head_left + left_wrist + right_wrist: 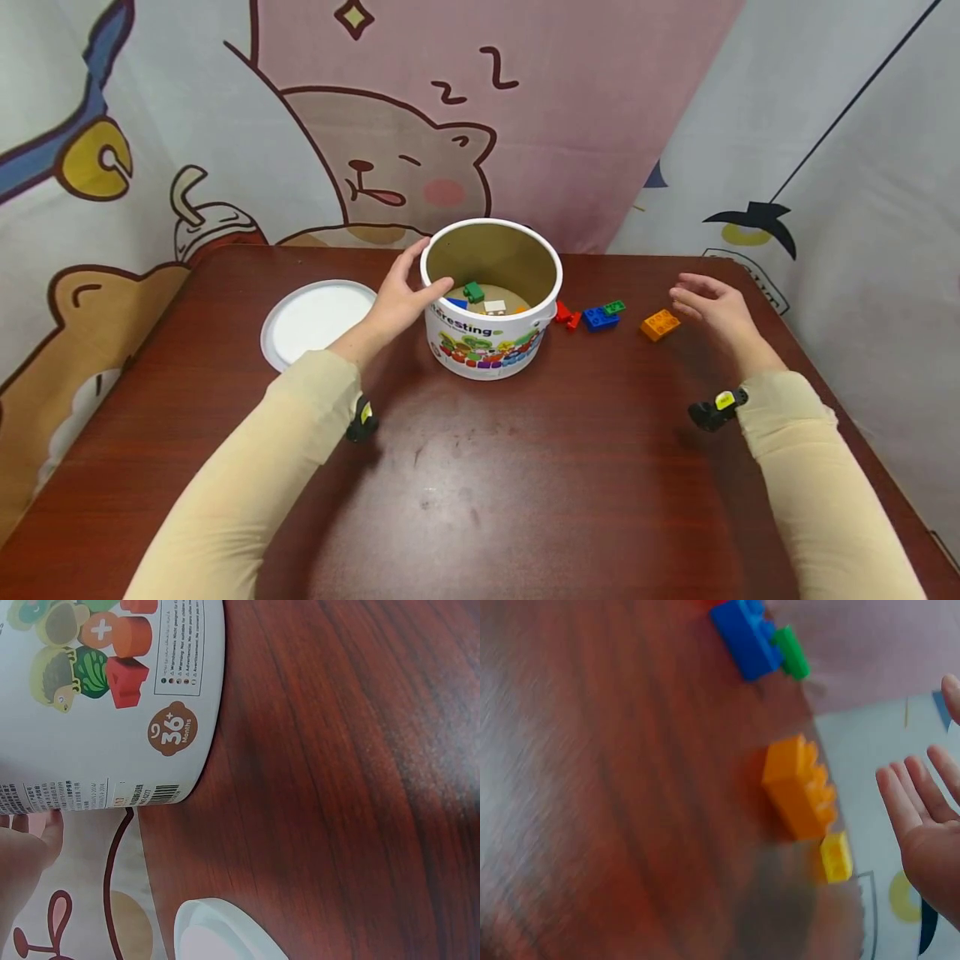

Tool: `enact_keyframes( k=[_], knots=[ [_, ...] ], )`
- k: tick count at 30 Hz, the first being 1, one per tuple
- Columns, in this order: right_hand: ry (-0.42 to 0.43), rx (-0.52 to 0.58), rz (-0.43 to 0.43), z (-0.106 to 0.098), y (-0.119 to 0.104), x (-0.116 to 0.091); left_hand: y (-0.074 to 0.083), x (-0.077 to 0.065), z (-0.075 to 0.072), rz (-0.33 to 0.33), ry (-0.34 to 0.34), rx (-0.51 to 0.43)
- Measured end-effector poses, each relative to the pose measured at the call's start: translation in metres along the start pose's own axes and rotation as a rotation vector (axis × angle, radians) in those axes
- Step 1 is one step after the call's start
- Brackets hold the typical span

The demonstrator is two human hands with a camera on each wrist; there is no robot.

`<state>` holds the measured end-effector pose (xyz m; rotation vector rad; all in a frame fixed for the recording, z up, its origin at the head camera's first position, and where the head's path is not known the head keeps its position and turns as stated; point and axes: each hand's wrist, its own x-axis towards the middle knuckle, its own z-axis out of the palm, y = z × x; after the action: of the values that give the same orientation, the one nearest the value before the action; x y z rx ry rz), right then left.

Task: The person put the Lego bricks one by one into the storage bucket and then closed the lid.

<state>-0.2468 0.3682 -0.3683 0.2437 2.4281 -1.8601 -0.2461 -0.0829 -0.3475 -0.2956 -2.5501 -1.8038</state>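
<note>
A white plastic bucket [483, 350] with a printed label stands upright on the table. My left hand [397, 296] holds its left side at the rim, the thumb reaching over the edge and the fingers along the outside. Inside the bucket are a green block [473, 292], a white block [495, 307] and part of a blue one. My right hand [712, 312] is raised at the right, fingers loosely extended and nothing held. Nearest to it is an orange block [660, 325]. A yellow block [836, 857] beside that shows only in the right wrist view.
Between bucket and orange block lie red pieces [566, 316] and a blue block [600, 318] touching a small green block [614, 307]. A round white lid [315, 321] lies left of the bucket. A printed cloth [570, 125] hangs behind the table [525, 483].
</note>
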Motion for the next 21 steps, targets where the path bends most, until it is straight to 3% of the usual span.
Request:
enact_keyframes(
  k=[5, 7, 9, 11, 14, 16, 18, 21],
  knots=[
    [0.072, -0.16, 0.104, -0.006, 0.015, -0.002, -0.005, 0.003, 0.001, 0.012, 0.006, 0.008],
    [0.086, -0.168, 0.114, -0.008, 0.021, -0.001, -0.005, 0.003, 0.001, 0.018, 0.008, 0.011],
    [0.096, -0.213, 0.108, -0.009, 0.026, -0.001, -0.005, 0.002, 0.001, 0.021, 0.008, 0.007],
    [0.086, -0.173, 0.126, -0.009, 0.032, 0.0, -0.006, 0.003, 0.0, 0.024, 0.005, -0.001],
    [0.091, -0.265, 0.097, -0.006, 0.038, 0.001, -0.006, 0.003, 0.0, 0.023, 0.003, -0.011],
    [0.079, -0.268, 0.095, -0.002, 0.041, 0.001, -0.006, 0.003, 0.0, 0.024, 0.002, -0.013],
    [0.08, -0.363, 0.064, 0.002, 0.042, 0.002, -0.006, 0.003, 0.0, 0.023, 0.004, -0.01],
    [0.047, -0.382, 0.067, 0.009, 0.041, 0.003, -0.005, 0.002, 0.0, 0.02, 0.004, 0.004]
  ],
)
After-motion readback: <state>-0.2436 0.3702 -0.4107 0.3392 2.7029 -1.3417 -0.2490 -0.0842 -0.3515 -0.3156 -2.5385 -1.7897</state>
